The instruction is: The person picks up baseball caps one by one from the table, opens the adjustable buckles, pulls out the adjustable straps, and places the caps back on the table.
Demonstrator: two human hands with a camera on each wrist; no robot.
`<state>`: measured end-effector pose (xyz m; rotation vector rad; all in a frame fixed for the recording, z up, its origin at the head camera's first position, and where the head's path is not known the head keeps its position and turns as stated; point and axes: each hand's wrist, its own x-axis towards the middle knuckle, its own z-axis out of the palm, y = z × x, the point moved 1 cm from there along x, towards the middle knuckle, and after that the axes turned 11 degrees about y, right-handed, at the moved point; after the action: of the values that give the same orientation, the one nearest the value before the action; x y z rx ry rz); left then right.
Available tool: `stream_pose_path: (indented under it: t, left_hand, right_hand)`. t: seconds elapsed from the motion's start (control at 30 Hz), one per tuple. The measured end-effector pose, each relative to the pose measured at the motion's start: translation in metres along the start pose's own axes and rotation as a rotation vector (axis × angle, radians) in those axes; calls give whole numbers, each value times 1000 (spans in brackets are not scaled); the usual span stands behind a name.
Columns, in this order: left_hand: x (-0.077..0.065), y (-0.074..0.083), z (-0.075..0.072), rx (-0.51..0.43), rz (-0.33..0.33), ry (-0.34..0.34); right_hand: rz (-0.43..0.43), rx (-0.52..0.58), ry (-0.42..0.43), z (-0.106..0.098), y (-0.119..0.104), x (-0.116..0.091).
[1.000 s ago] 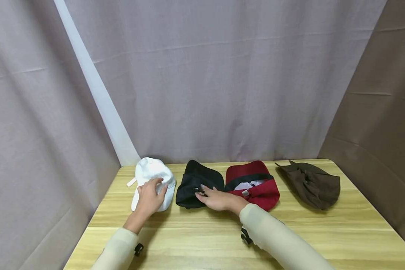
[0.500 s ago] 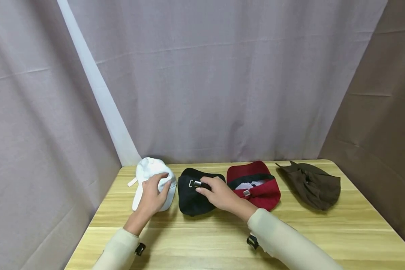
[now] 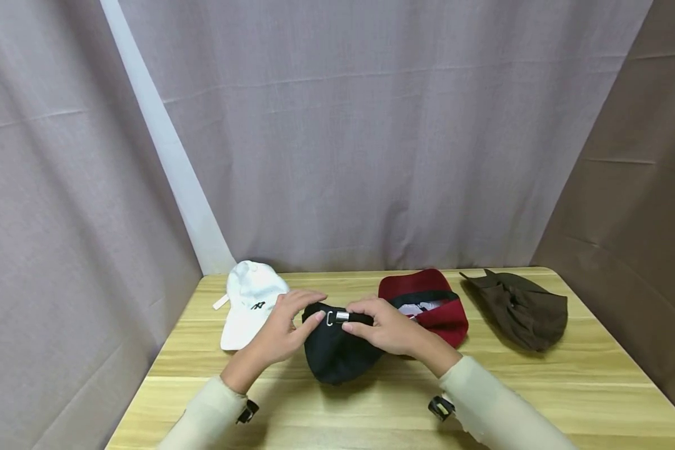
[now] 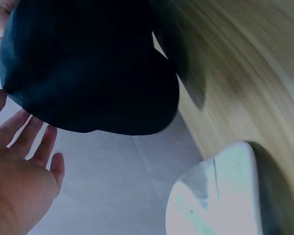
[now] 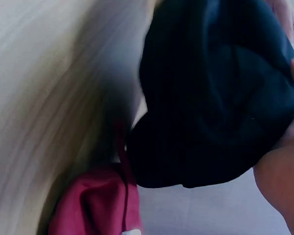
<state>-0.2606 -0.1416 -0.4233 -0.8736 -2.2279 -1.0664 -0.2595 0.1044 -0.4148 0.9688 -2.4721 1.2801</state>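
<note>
A black baseball cap (image 3: 337, 356) is lifted a little off the table in the head view, its back strap with a metal buckle (image 3: 342, 317) facing me. My right hand (image 3: 390, 328) pinches the strap beside the buckle between thumb and fingers. At the cap's left edge, my left hand (image 3: 284, 328) holds the rim, thumb on the near side. From the left wrist, the dark crown (image 4: 88, 68) fills the upper left, with the other fingers (image 4: 44, 147) spread below it. The right wrist view has the cap (image 5: 210, 98) overlapping most of the right fingers.
A white cap (image 3: 253, 300) with a small black emblem lies left on the wooden table (image 3: 337, 419). Close by the right hand is a red cap (image 3: 422, 280), partly covered by that hand. A dark brown cap (image 3: 523, 306) lies further right. Grey curtains (image 3: 371, 137) stand behind.
The right hand has picked up the black cap by its strap and drawn it toward me. The left hand has moved right from over the white cap to the black cap's edge.
</note>
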Motion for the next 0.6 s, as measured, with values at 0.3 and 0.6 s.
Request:
stream_pose_path:
  t: [0.3,0.6]
  left_hand:
    - [10,10,12,-233,-69,-170]
    - [7,20,19,-343,-61,-222]
  right_hand:
    - [49,131,-101,-14,-1,-9]
    - [-6,139,-83,-12,-3,-14]
